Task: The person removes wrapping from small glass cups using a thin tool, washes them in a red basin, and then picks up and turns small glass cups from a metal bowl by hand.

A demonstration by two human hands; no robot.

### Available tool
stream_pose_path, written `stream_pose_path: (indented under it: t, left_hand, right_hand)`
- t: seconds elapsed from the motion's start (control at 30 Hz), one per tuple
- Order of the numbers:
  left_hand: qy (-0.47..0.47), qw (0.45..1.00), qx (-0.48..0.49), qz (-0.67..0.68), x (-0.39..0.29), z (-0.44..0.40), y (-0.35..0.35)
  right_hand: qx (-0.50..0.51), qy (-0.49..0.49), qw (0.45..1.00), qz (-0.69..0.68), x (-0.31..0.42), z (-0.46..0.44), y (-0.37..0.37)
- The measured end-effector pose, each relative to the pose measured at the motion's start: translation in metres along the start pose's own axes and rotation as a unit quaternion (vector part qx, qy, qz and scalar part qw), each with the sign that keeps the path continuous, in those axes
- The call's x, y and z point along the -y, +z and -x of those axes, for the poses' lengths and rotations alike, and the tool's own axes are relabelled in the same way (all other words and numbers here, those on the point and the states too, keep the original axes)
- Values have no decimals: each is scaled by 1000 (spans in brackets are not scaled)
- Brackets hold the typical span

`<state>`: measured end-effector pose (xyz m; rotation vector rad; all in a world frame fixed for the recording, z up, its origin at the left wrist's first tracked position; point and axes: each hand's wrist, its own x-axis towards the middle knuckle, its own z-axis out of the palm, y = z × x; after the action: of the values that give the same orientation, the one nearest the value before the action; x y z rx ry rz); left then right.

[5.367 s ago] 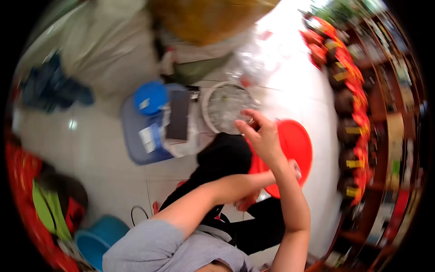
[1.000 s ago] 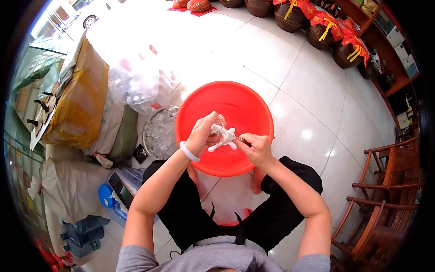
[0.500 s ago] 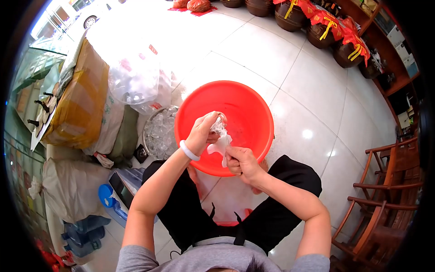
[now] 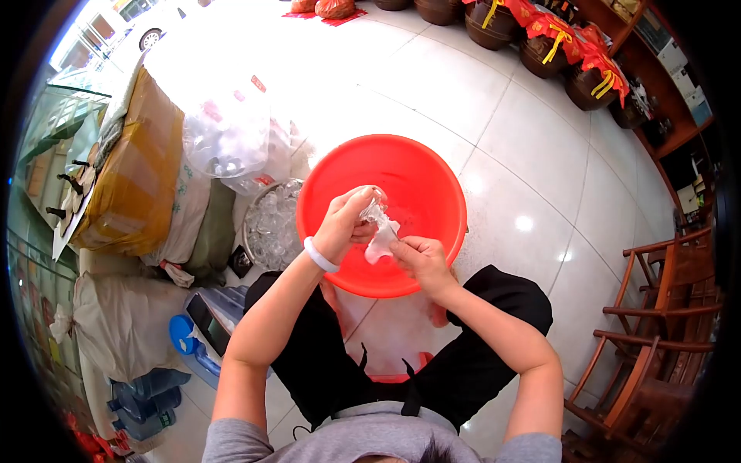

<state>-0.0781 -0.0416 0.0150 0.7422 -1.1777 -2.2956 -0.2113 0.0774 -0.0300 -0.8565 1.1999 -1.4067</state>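
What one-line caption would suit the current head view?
Left hand holding a clear item, right hand pinching a white cloth over a red basin, beside a tub of clear pieces.

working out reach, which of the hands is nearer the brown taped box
Left. The left hand is to the right of the box, above the red basin; the right hand is farther right, above the basin's near side.

A taped brown box sits at the upper left, a pale sack below it, blue jugs lower still. Dark jars under red cloths line the upper right, beside a shelf. Wooden chairs stand at the right on the tiled floor. A car shows beyond, partly visible.
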Motion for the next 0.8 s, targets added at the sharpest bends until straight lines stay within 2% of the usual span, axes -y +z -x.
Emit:
stream_pose_path:
  t: [0.07, 0.13, 0.2, 0.23, 0.27, 0.3, 0.33, 0.4, 0.53, 0.6, 0.63, 0.7, 0.8]
  left_hand:
    - [-7, 1000, -20, 6, 2, 0, -1]
    - [-5, 1000, -27, 9, 3, -1, -3]
    - [-6, 999, -31, 9, 5, -2, -7]
    - [14, 1000, -10, 2, 6, -1, -9]
    - [34, 999, 11, -3, 7, -1, -11]
    - [41, 998, 30, -31, 8, -1, -13]
    - [39, 998, 31, -32, 8, -1, -14]
    - [36, 996, 72, -26, 8, -1, -17]
    - [36, 996, 72, -42, 7, 2, -10]
    - [39, 996, 67, -36, 7, 1, -10]
    - [40, 996, 68, -37, 8, 1, -11]
    - [80, 992, 97, 1, 10, 0, -15]
    - [63, 996, 56, -20, 6, 3, -9]
  right_hand:
    - [26, 186, 971, -148, 11, 5, 5]
    - [27, 186, 972, -139, 14, 4, 9]
    - [8, 80, 995, -57, 7, -1, 8]
    - [5, 78, 995, -59, 2, -5, 4]
    - [-12, -20, 996, 82, -4, -7, -2]
    - [-29, -117, 968, 222, -7, -9, -7]
    - [-31, -117, 968, 221, -3, -10, -8]
    - [-65, -263, 896, 351, 9, -12, -10]
    - [-71, -309, 854, 412, 11, -12, -16]
    - [-35, -164, 949, 267, 5, -7, -13]
    - [-35, -165, 949, 268, 4, -5, -10]
    - [-4, -22, 999, 35, 1, -2, -1]
    - [11, 35, 999, -9, -1, 1, 1]
